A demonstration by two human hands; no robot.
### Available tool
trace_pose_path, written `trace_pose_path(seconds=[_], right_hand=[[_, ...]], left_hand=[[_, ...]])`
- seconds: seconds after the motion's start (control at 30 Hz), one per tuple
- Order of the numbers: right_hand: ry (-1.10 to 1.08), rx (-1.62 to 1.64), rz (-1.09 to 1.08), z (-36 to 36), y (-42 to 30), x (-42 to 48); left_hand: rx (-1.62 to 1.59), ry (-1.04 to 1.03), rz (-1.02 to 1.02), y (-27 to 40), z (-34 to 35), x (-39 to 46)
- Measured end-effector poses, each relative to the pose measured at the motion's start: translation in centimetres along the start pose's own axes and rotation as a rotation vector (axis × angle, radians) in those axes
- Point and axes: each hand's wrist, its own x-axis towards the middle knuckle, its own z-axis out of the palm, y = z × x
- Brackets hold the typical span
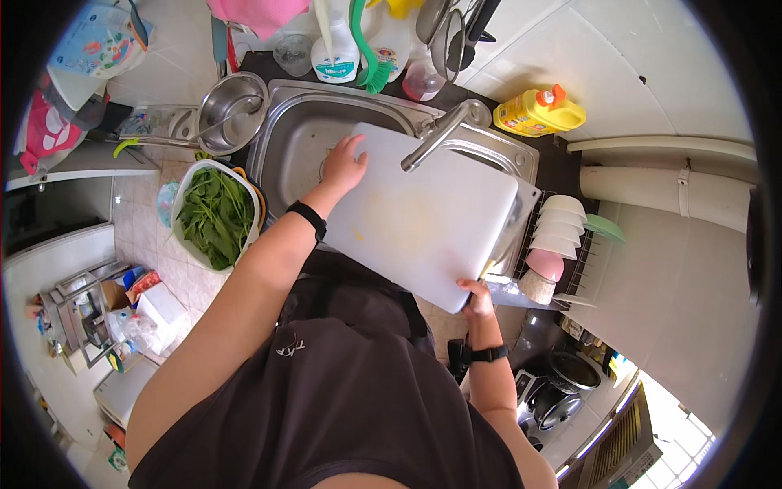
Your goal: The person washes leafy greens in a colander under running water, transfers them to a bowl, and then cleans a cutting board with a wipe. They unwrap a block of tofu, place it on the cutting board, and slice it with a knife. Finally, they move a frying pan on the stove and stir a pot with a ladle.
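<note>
A white plastic cutting board (421,208), with a faint yellowish stain and a small orange mark, lies tilted over the stainless steel sink (293,143) and under the faucet (437,137). At its near right corner, my right hand (478,297) grips it with the thumb on top and the fingers hidden below. A narrow yellow thing (487,269) shows beside that thumb, partly hidden. My left hand (345,164) is over the board's far left edge, fingers apart; whether it touches the board is unclear.
Left of the sink are a white basket (178,229) of leafy greens (217,214) and a steel pot (211,113) with a ladle. A dish rack (577,269) with stacked bowls (559,220) stands right. Behind are a green brush (374,73) and a yellow detergent bottle (528,114).
</note>
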Motion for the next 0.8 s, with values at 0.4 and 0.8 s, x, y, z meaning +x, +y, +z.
trace_pose_path(seconds=[0.4,0.8], right_hand=[[0.192,0.061,-0.095,-0.8,0.1,-6.9],[0.16,0.095,-0.061,0.5,-0.1,-3.9]], left_hand=[[0.125,-0.264,0.406,5.8,2.6,4.9],[0.436,-0.277,0.468,7.6,2.0,4.6]])
